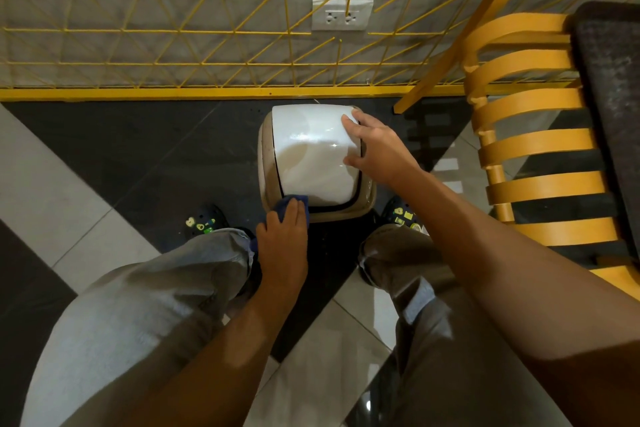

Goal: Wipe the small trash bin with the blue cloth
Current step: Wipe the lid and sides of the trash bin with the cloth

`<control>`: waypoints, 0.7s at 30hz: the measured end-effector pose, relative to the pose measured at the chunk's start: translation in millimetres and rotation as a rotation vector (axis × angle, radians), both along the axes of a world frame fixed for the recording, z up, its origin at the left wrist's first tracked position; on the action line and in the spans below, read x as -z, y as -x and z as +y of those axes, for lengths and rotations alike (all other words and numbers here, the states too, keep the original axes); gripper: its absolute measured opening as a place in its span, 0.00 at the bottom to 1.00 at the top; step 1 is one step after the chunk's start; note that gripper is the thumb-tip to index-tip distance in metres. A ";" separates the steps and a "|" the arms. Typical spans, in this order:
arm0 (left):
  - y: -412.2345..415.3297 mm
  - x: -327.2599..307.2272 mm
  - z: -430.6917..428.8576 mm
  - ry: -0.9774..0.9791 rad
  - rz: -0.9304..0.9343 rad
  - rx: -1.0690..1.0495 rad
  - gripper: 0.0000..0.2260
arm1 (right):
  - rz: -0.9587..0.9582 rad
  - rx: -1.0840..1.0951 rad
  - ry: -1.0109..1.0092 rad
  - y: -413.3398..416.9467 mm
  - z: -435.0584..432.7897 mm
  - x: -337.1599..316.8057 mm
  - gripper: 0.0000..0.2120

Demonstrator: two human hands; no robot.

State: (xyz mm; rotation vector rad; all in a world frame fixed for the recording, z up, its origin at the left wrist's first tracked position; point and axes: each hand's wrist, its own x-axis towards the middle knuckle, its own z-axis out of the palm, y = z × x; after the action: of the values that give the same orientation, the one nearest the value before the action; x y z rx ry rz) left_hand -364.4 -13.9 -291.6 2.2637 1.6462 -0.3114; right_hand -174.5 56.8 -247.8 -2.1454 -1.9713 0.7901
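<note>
The small trash bin [311,156] stands on the dark floor tile between my feet, with a white swing lid and a beige rim. My left hand [282,239] presses the blue cloth [289,205] against the bin's near left corner, fingers closed over the cloth. Only a small part of the cloth shows past my fingers. My right hand [375,146] grips the right edge of the white lid, thumb on the near side and fingers on the far corner.
A yellow wire grid fence [207,45] with a yellow base rail runs just behind the bin, with a wall socket [342,14] beyond it. A yellow slatted chair [533,156] stands close on the right. My shoes [204,220] flank the bin.
</note>
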 end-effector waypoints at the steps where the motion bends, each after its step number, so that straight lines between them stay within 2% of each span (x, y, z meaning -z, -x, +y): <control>1: -3.1 -0.2 -0.3 0.020 0.000 -0.028 0.27 | 0.001 -0.001 0.000 0.0 0.3 0.1 0.34; 5: -18.6 -1.5 0.4 0.138 -0.118 -0.194 0.26 | 0.006 0.012 0.004 -0.6 0.6 1.7 0.33; 10: -46.2 -3.1 -2.7 0.333 -0.480 -0.498 0.17 | -0.016 0.022 -0.004 1.5 -0.7 4.0 0.32; 15: -61.7 -7.9 -8.4 0.382 -0.593 -0.423 0.20 | -0.022 0.016 0.001 2.4 0.1 4.0 0.32; 17: -50.3 -1.7 -10.7 0.300 -0.478 -0.234 0.23 | -0.025 0.010 0.015 1.9 0.9 3.3 0.33; 19: -34.2 2.6 -13.1 0.168 -0.204 -0.023 0.25 | -0.024 0.003 0.028 1.2 1.5 2.4 0.34; 21: -18.3 4.9 -11.3 0.082 -0.070 0.031 0.26 | -0.018 0.001 0.034 1.0 1.6 1.9 0.34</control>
State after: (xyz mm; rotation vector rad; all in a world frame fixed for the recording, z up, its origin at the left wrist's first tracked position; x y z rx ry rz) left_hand -346.1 -25.2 -296.4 2.2161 1.5367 -0.2972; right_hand -175.6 58.4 -249.7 -2.1801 -1.9789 0.8125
